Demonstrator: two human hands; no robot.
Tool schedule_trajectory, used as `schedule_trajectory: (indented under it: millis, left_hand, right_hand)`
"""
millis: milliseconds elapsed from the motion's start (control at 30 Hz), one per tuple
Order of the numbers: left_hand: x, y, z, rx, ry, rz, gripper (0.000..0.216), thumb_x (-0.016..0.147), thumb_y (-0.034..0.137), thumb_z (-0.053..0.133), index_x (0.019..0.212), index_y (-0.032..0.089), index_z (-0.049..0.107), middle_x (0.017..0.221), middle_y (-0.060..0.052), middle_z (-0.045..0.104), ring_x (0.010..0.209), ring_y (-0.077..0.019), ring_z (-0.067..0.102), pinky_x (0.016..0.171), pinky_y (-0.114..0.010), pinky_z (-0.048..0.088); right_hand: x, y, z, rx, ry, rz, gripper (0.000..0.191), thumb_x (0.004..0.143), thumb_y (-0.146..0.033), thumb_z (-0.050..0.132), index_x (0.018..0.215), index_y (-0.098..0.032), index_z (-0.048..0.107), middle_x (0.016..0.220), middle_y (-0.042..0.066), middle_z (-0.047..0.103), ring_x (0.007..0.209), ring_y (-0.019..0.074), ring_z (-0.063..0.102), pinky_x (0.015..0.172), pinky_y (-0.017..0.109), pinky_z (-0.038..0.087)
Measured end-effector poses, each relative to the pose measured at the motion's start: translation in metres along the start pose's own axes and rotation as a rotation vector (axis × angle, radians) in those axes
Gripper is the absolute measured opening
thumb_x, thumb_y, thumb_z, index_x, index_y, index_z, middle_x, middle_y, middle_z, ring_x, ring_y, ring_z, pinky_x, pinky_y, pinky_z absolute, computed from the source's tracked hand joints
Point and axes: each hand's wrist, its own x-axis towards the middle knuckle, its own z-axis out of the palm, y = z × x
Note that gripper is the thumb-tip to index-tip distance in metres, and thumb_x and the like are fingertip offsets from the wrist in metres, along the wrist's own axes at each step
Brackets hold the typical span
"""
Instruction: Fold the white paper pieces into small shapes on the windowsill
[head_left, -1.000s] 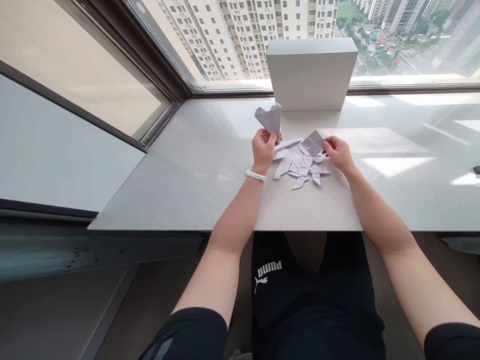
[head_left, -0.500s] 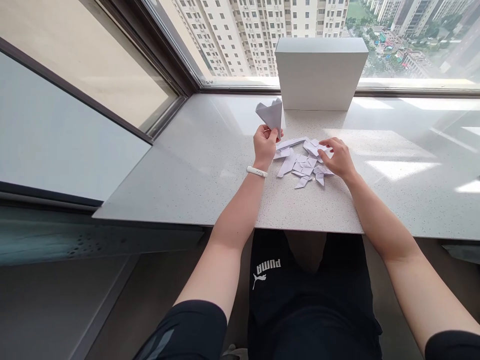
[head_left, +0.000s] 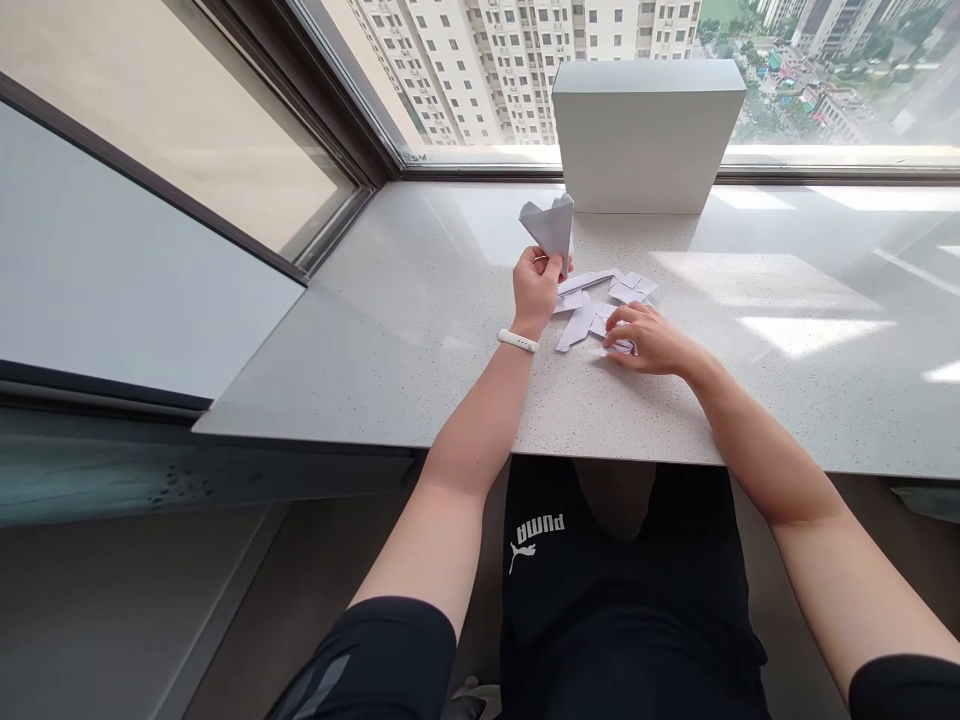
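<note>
Left hand (head_left: 536, 285), grip tight on paper cone (head_left: 551, 225) — right hand (head_left: 649, 340), grip released, over scraps (head_left: 592, 300) — white box (head_left: 645, 140) beyond.

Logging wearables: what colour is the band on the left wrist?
White; the wristband shows best in the head view, behind the left hand holding folded paper.

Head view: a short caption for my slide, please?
Left hand holds up a folded paper piece; right hand rests on paper scraps.

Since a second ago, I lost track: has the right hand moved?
Yes. The right hand slid from the right edge of the paper pile to its near side, away from the white box.
</note>
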Motion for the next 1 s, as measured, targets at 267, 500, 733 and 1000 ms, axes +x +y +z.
schedule_trajectory:
  millis: [267, 500, 733, 1000]
  left_hand:
    - [0.006, -0.003, -0.002, -0.003, 0.026, 0.013, 0.027, 0.109, 0.026, 0.093, 0.101, 0.027, 0.068, 0.094, -0.003, 0.088, 0.093, -0.0177, 0.086, 0.092, -0.031, 0.068]
    - [0.01, -0.004, -0.003, -0.011, 0.044, 0.02, 0.027, 0.11, 0.029, 0.094, 0.103, 0.027, 0.068, 0.094, -0.003, 0.088, 0.093, -0.0179, 0.087, 0.091, -0.03, 0.069]
    - [0.012, -0.003, -0.002, -0.001, 0.064, 0.045, 0.031, 0.109, 0.039, 0.095, 0.104, 0.027, 0.068, 0.091, -0.002, 0.087, 0.089, -0.0176, 0.087, 0.088, -0.03, 0.07]
    - [0.009, 0.0, 0.0, -0.041, 0.043, 0.011, 0.029, 0.11, 0.029, 0.094, 0.101, 0.027, 0.067, 0.091, -0.003, 0.086, 0.093, -0.0184, 0.087, 0.091, -0.032, 0.069]
  right_hand:
    - [0.004, 0.016, -0.002, 0.152, 0.463, 0.174, 0.037, 0.119, -0.058, 0.073, 0.108, -0.027, 0.091, 0.121, 0.014, 0.087, 0.114, 0.0355, 0.08, 0.107, 0.059, 0.068]
    - [0.0, 0.036, -0.004, 0.145, 0.511, 0.363, 0.05, 0.12, -0.066, 0.065, 0.127, -0.024, 0.092, 0.131, 0.018, 0.088, 0.123, 0.0386, 0.081, 0.111, 0.063, 0.069]
    - [0.001, 0.016, 0.009, -0.148, 0.225, 0.217, 0.068, 0.115, -0.061, 0.073, 0.175, -0.03, 0.07, 0.184, 0.018, 0.065, 0.18, 0.0535, 0.045, 0.143, 0.083, 0.041]
    - [0.0, 0.017, 0.007, -0.161, 0.117, 0.385, 0.049, 0.113, -0.043, 0.07, 0.156, -0.021, 0.08, 0.171, 0.023, 0.074, 0.155, 0.0502, 0.07, 0.131, 0.073, 0.059]
